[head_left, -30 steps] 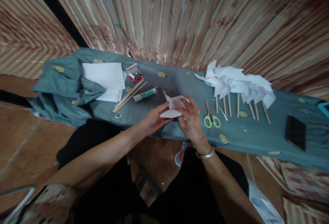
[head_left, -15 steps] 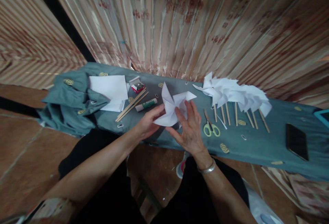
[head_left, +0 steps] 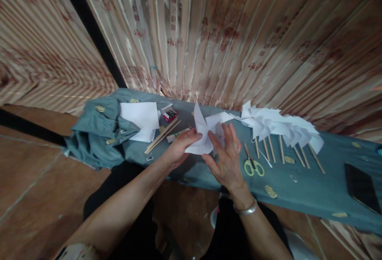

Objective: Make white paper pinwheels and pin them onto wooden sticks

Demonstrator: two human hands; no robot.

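The white paper pinwheel (head_left: 204, 142) is between my hands, held up over the near edge of the table in the middle, its vanes fanned out and no stick showing on it. My left hand (head_left: 180, 146) pinches the lower left vane, thumb on top and fingers behind. My right hand (head_left: 225, 162) is spread, forefinger resting near the centre, thumb free of the paper; I can't tell how firmly the other fingers bear on the back.

I judge the step in hand to be shaping and checking the folded vanes. The next move seems to call for a light, steady hold at the middle, since thin paper would crease easily.

Just left, partly behind my left hand, lies a glue stick (head_left: 172, 137); beyond it are loose wooden sticks (head_left: 162, 136), a small open red-and-white box (head_left: 170, 115) of tiny pieces, and white paper sheets (head_left: 140, 115). Near on the right are green-handled scissors (head_left: 251, 160). Farther right, pinwheels on sticks (head_left: 280, 123) overlap in a row, and a dark phone (head_left: 362, 188) lies at the right end of the green-grey tablecloth (head_left: 313, 192).
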